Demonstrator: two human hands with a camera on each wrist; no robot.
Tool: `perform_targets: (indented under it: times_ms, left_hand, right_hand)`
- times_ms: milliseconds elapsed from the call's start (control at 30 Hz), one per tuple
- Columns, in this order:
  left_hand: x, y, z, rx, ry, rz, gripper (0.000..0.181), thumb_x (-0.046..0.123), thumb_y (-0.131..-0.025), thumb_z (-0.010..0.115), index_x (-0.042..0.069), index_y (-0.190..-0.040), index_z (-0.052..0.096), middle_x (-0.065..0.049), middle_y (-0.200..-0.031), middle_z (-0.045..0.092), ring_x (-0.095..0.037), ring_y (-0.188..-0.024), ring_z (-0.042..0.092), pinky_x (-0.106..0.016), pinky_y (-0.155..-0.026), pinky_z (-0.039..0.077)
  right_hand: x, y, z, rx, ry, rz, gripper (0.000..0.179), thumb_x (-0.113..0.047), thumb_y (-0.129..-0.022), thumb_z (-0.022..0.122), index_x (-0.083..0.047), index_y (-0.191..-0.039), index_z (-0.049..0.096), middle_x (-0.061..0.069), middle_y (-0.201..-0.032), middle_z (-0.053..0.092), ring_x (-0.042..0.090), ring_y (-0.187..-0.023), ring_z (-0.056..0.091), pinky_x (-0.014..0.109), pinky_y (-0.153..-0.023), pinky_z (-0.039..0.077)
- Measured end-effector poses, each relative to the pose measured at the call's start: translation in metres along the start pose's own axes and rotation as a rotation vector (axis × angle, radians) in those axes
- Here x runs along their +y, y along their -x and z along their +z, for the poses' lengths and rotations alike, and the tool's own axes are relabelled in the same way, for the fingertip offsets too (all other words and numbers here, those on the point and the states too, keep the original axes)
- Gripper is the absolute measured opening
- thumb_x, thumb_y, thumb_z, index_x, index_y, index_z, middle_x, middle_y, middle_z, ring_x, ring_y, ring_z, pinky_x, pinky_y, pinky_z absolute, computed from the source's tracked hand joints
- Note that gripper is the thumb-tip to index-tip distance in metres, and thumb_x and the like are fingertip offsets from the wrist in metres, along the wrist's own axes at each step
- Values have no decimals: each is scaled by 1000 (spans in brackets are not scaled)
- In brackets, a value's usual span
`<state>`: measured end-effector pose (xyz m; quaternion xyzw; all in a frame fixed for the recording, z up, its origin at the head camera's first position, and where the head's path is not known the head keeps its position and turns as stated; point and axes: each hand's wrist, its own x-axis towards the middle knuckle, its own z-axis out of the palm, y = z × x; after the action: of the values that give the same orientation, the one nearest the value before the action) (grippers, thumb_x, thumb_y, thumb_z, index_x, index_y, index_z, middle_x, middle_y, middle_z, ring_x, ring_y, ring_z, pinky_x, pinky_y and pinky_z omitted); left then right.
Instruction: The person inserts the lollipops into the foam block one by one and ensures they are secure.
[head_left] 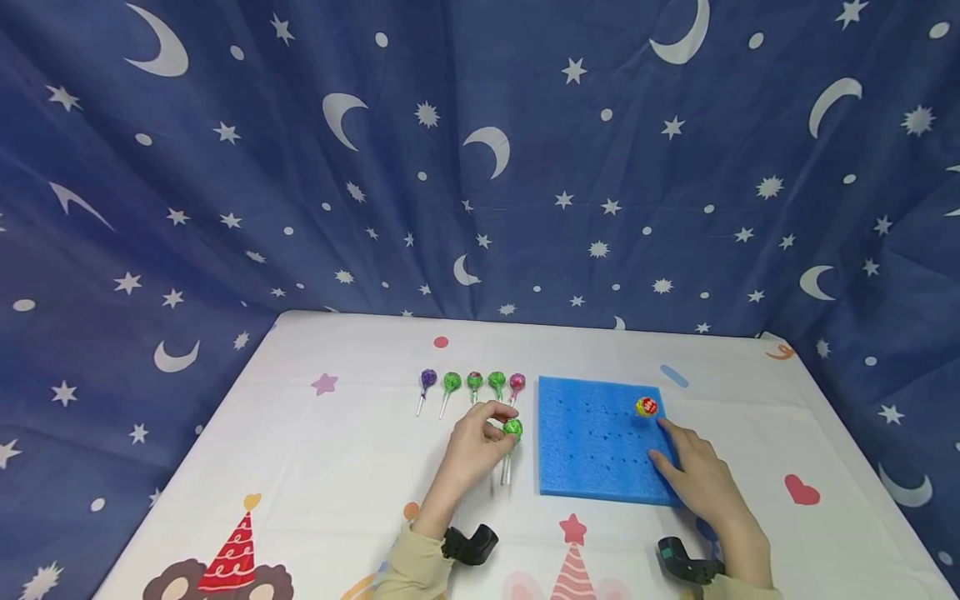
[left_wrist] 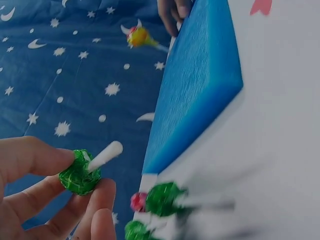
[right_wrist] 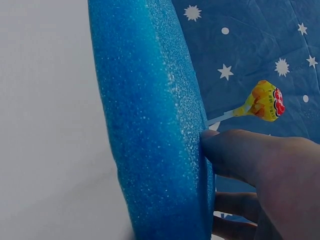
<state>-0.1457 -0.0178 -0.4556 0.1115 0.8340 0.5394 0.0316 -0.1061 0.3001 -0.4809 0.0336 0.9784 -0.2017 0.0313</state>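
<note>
Left hand: thumb and fingers pinch a green lollipop by its wrapped head, left of the blue foam block. Right hand: thumb and fingers apart, touching the block's right side. Yellow-red lollipop stuck near its far right corner. Lollipop row, five, beyond left hand. White tabletop, printed hats, heart, stars. Blue moon-and-star curtain behind, both sides.

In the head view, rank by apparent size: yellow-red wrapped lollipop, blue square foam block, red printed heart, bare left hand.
1. Blue square foam block
2. Bare left hand
3. Red printed heart
4. Yellow-red wrapped lollipop
</note>
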Motion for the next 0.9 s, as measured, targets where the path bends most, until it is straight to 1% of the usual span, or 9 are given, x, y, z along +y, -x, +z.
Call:
perform_targets:
  times_ms: [167, 300, 467, 767, 900]
  left_hand:
    - [6, -4, 14, -25, 16, 16, 25, 7, -83, 68, 11, -107, 67, -7, -106, 62, -14, -82, 64, -22, -66, 50]
    - [12, -8, 22, -45, 28, 17, 25, 9, -84, 68, 12, -109, 66, -6, -108, 62, -14, -83, 63, -21, -65, 50]
    - [17, -15, 31, -66, 56, 37, 26, 9, -84, 69, 9, -109, 65, -7, -108, 61, -14, -84, 63, -21, -63, 50]
    - [28, -31, 49, -76, 112, 40, 25, 8, -81, 72, 9, -105, 66, -9, -104, 60, -9, -80, 59, -19, -62, 49]
    - [32, -37, 57, -70, 142, 47, 24, 7, -81, 72, 10, -103, 66, -9, -102, 60, -9, -79, 60, -18, -62, 49]
  right_hand:
    - [1, 1, 0, 10, 2, -1, 66, -35, -96, 53, 0, -147, 30, 31, -144, 38, 54, -131, 31, 73, -100, 27]
    - [1, 1, 1, 15, -1, -2, 66, -34, -96, 54, 0, -147, 30, 31, -144, 38, 54, -131, 31, 73, -101, 27]
    - [0, 0, 1, 20, -4, -1, 66, -34, -96, 54, 0, -147, 30, 31, -143, 38, 54, -131, 32, 73, -101, 27]
    - [-1, 2, 0, 34, -2, -12, 66, -37, -96, 53, 0, -147, 32, 31, -142, 40, 54, -130, 33, 74, -100, 28]
    - [0, 1, 1, 34, -3, -11, 65, -35, -96, 54, 0, -147, 31, 30, -143, 39, 54, -131, 32, 74, -100, 27]
